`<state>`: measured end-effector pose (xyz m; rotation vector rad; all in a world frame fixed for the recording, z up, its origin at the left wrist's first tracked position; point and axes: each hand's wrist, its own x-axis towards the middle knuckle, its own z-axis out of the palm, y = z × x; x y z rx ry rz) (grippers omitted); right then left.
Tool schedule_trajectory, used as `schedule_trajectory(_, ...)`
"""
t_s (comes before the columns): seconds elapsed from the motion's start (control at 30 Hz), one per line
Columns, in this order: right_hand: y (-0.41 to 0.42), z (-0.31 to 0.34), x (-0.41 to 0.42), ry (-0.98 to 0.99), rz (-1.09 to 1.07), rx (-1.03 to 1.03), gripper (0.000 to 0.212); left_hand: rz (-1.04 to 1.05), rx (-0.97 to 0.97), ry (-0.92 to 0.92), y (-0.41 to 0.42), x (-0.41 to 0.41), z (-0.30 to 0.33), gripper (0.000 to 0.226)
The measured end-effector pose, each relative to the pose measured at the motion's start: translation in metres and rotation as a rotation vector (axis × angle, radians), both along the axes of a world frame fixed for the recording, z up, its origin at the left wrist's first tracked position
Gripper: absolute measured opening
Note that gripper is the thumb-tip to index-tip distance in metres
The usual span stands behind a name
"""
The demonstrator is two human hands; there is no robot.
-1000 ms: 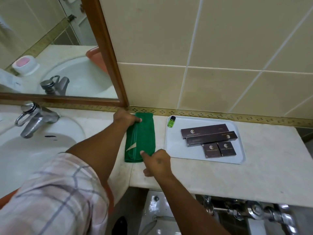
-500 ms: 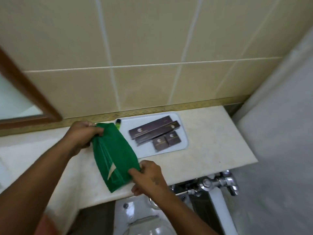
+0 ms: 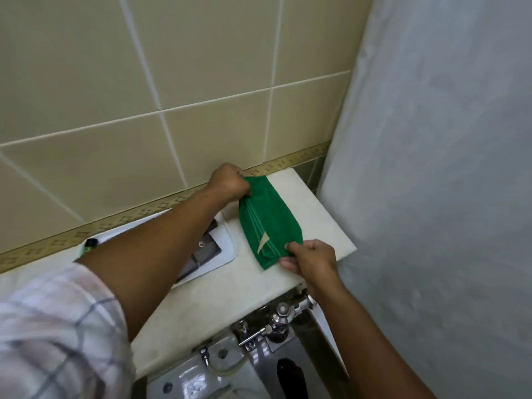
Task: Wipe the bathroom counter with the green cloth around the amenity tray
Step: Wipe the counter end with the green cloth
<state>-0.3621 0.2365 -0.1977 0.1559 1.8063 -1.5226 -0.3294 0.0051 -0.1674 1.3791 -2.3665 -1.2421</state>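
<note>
Wiping the surface to the right of the tray, 2 hands on the cloth.

Amenity tray [image 3: 227, 249] lies left; left hand [image 3: 229, 181] grips the green cloth [image 3: 269, 223] at the wall, right hand [image 3: 312, 259] pinches its near end. Next, likely a firm drag along the surface [image 3: 218, 300].

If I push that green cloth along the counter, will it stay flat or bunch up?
The green cloth probably bunches: it looks soft, gathered at the left hand and creased near the right hand. Likely light, it sags between both grips. On the smooth counter it should slide easily.
</note>
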Motion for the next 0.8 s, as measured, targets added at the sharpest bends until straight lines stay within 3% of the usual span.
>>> schedule_trajectory(0.13,-0.011,0.002,-0.022,-0.026,0.164,0.136,0.028,-0.144,-0.181,-0.202,-0.011,-0.002,-0.006,0.025)
schedule_trajectory(0.2,-0.006,0.002,-0.032,0.093,0.237,0.308,0.028,-0.237,-0.395,-0.226,0.003,0.018,-0.003,0.03)
schedule_trajectory(0.3,0.001,0.002,-0.043,0.555,0.257,0.444,0.021,-0.317,-0.564,0.063,0.053,0.075,-0.012,0.032)
schedule_trajectory(0.37,-0.01,0.002,-0.041,0.86,0.384,0.407,0.02,-0.569,-0.555,0.183,0.093,0.126,-0.027,0.036)
schedule_trajectory(0.43,-0.037,-0.002,-0.037,1.089,0.617,0.35,0.029,-0.864,-0.607,0.18,0.116,0.165,-0.053,0.043)
schedule_trajectory(0.53,-0.087,-0.014,-0.026,1.301,0.963,0.35,0.045,-0.991,-0.583,0.126,0.115,0.186,-0.077,0.052)
schedule_trajectory(0.67,-0.118,-0.039,-0.021,1.375,1.176,0.509,0.057,-0.996,-0.577,0.074,0.11,0.181,-0.085,0.051)
schedule_trajectory(0.8,-0.123,-0.052,-0.021,1.377,1.21,0.554,0.061,-0.995,-0.63,-0.027,0.108,0.181,-0.09,0.054)
